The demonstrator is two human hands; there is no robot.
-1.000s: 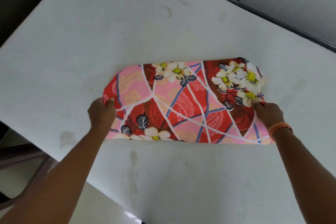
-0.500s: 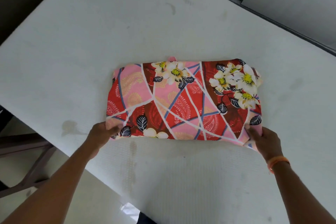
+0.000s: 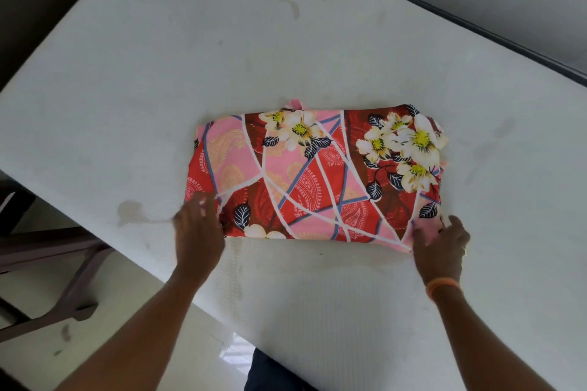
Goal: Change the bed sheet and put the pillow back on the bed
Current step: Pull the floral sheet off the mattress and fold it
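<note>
Bare mattress [image 3: 158, 98] bears folded sheet [image 3: 317, 174]; both hands' blurred fingers [image 3: 203, 203] seemingly rest straight.

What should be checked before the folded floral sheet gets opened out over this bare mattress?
1. Folded floral sheet lies flat on the mattress: ok.
2. Left hand on the sheet's near left corner: ok, grip blurred, cannot tell.
3. Right hand at the near right corner: ok, touching; whether it pinches the cloth: cannot tell.
4. Mattress bare of an old sheet: ok.
5. Mattress clean: not ok, stains show.
6. Pillow within reach: cannot tell, none in view.
</note>
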